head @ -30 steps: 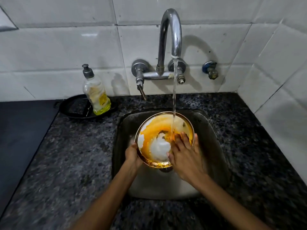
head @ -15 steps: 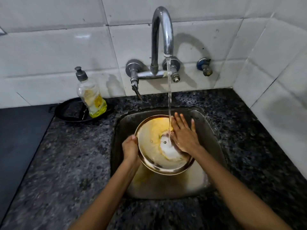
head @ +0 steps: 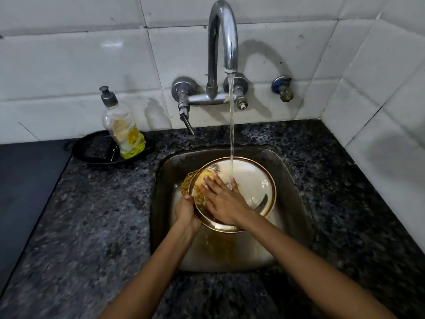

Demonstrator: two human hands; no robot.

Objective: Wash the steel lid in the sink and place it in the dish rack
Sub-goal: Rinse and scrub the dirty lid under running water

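Observation:
The round steel lid [head: 255, 180] is held tilted over the steel sink [head: 292, 180], its inner face towards me. Yellow-orange residue clings to its left part and runs off the left rim. My left hand [head: 185, 212] grips the lid's lower left edge. Flat on the inner face lies my right hand [head: 220, 199], fingers spread and pointing up-left across the stained area. Water from the tap [head: 223, 42] falls onto the lid just right of those fingers. No dish rack is in view.
A dish soap bottle [head: 123, 127] stands in a black pan [head: 92, 149] at the back left of the dark granite counter [head: 92, 215]. A small valve [head: 282, 88] sticks out of the tiled wall at the right. Yellow water pools on the sink floor.
My right hand has slid from the lid's right side to its left part. Most of the orange residue and foam has washed off, and the lid's right half now shines.

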